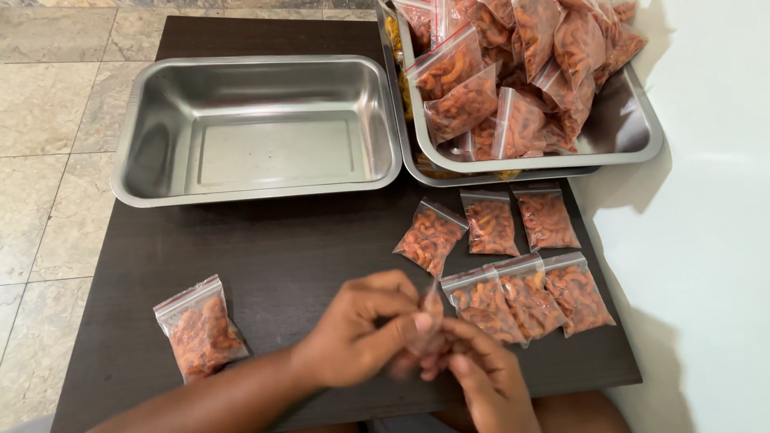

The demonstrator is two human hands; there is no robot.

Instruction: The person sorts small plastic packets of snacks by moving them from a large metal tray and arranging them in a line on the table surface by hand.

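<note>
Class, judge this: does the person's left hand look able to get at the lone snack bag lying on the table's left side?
Probably yes: the lone snack bag lies beside the left forearm with bare table between, though the left hand now shares a small bag with the right hand.

Small clear zip bags of orange-red snacks: one bag (200, 327) alone at the table's left front; six bags (513, 261) in two rows at right; a heap of bags (513, 72) in the steel tray (634, 132); a blurred bag (429, 321) between both hands.
</note>
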